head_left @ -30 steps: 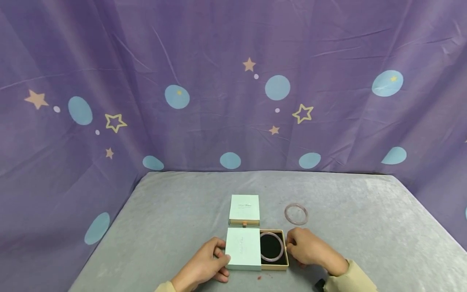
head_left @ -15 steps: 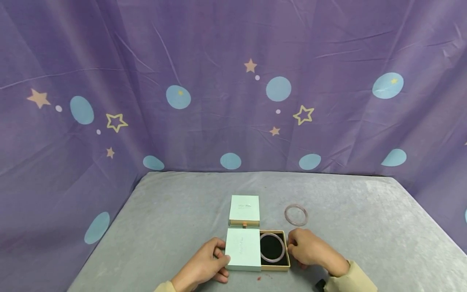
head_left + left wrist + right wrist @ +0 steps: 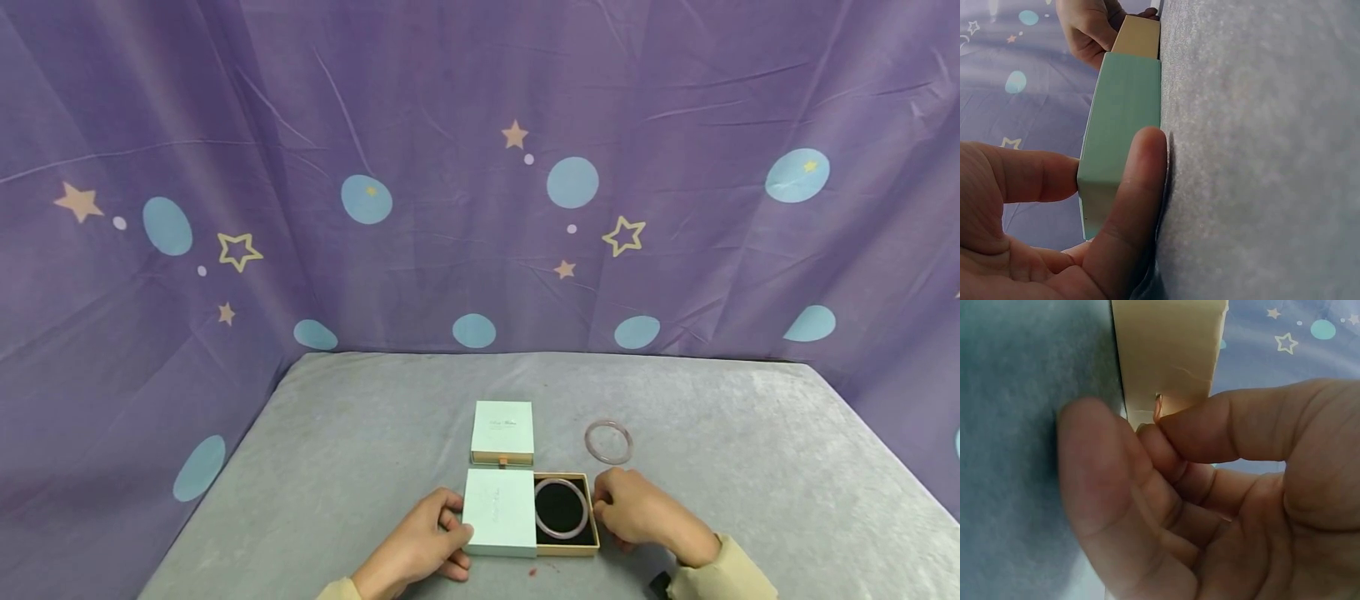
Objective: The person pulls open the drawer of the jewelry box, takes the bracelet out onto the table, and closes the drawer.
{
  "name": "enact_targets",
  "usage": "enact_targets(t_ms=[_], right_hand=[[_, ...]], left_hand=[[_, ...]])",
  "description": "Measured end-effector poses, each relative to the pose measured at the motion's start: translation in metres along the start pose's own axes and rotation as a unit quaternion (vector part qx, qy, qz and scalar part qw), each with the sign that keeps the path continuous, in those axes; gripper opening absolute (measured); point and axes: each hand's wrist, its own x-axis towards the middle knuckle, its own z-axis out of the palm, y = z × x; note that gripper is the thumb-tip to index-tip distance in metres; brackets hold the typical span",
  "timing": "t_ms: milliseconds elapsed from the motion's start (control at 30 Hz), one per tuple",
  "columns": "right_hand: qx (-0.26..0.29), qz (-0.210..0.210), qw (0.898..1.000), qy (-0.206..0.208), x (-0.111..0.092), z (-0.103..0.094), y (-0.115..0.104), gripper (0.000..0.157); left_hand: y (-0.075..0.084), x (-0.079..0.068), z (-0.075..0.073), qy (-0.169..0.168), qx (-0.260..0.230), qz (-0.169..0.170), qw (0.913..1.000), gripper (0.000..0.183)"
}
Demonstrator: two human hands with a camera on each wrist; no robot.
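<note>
A mint-green box sleeve (image 3: 499, 512) lies flat near the front of the table. My left hand (image 3: 422, 537) grips its left end, thumb on the top edge and fingers along the side. From the sleeve's right side juts a tan drawer (image 3: 567, 550) with a black lining. A pale pinkish bangle (image 3: 583, 518) lies in that drawer, its left edge at the sleeve's mouth. At the drawer's right end, my right hand (image 3: 637, 512) pinches a small orange ribbon tab (image 3: 1159, 407) between thumb and finger.
Behind the sleeve sits a second mint-green box (image 3: 502, 427), its drawer pushed in and an orange tab facing front. Another pale bangle (image 3: 609, 442) rests on the grey tablecloth (image 3: 375, 417) behind my right hand. A purple curtain (image 3: 450, 250) hangs beyond the table.
The drawer has slid slightly farther right out of the sleeve, carrying its bangle. My right hand has shifted right with it, while my left hand keeps its place on the sleeve.
</note>
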Motion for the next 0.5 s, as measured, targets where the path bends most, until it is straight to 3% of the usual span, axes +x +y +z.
enact_targets(t_ms=[333, 500], right_hand=[[-0.007, 0.004, 1.000, 0.010, -0.0006, -0.0003, -0.0002, 0.019], [-0.021, -0.002, 0.998, 0.064, 0.0008, 0.0000, -0.0015, 0.015]], left_hand=[[0.0007, 0.0000, -0.0001, -0.001, 0.002, -0.002, 1.0000, 0.037], [0.0003, 0.0007, -0.0007, -0.004, 0.000, -0.005, 1.0000, 0.038]])
